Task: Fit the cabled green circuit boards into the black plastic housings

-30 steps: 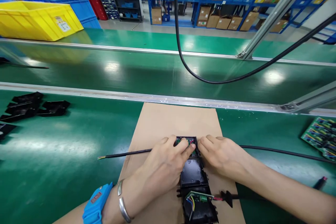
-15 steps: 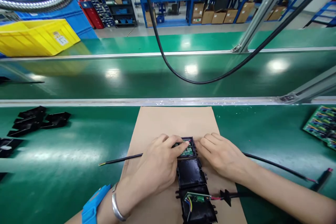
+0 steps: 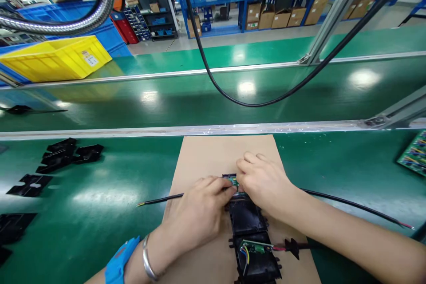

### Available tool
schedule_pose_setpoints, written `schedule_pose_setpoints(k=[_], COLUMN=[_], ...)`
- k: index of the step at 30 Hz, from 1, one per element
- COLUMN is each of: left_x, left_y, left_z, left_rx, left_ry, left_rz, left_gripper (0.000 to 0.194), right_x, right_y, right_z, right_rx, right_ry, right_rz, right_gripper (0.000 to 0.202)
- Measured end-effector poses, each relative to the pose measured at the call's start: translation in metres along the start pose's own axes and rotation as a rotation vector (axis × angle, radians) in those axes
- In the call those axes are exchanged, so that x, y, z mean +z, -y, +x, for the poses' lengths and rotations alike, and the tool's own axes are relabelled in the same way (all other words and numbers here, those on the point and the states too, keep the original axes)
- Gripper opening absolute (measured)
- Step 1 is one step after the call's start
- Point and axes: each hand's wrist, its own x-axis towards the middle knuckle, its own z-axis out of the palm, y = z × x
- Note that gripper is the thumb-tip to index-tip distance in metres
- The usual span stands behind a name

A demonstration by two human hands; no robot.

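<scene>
Left hand [image 3: 206, 206]: fingers bent at the far board [image 3: 233, 181]; grip cannot be told.
Right hand [image 3: 261, 179]: curled over the far case [image 3: 228, 175]; its hold is hidden.
Far case: on cardboard [image 3: 199, 155], board inside, not closed.
Near case [image 3: 264, 268]: wired board [image 3: 255, 247] inside, also open.

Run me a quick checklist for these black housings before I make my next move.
1. Black housings on the cardboard: ok, they lie on it.
2. Both hands at the far housing: ok, left hand and right hand are both there.
3. Far board fully seated: cannot tell, the hands hide most of it.
4. Near housing covered: not ok, its near board lies exposed.
5. Left cable end clear of the hands: ok, it lies off the cardboard, to the left.
</scene>
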Motion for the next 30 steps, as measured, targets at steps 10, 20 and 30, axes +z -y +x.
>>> schedule_pose_setpoints(k=[10, 20, 30], left_x=[-0.008, -0.005, 0.002], left_y=[0.031, 0.024, 0.019], left_z=[-0.017, -0.004, 0.005], left_rx=[-0.179, -0.158, -0.138], left_ry=[-0.115, -0.093, -0.114], left_rz=[-0.178, -0.086, -0.039], left_gripper=[0.028, 0.014, 0.007], right_x=[-0.004, -0.001, 0.005], right_y=[-0.026, -0.024, -0.01], right_z=[-0.055, -0.063, 0.006], right_rx=[0.107, 0.102, -0.094], right_ry=[-0.077, -0.164, 0.027], right_rz=[0.312, 0.335, 0.133], right_gripper=[0.027, 0.02, 0.015])
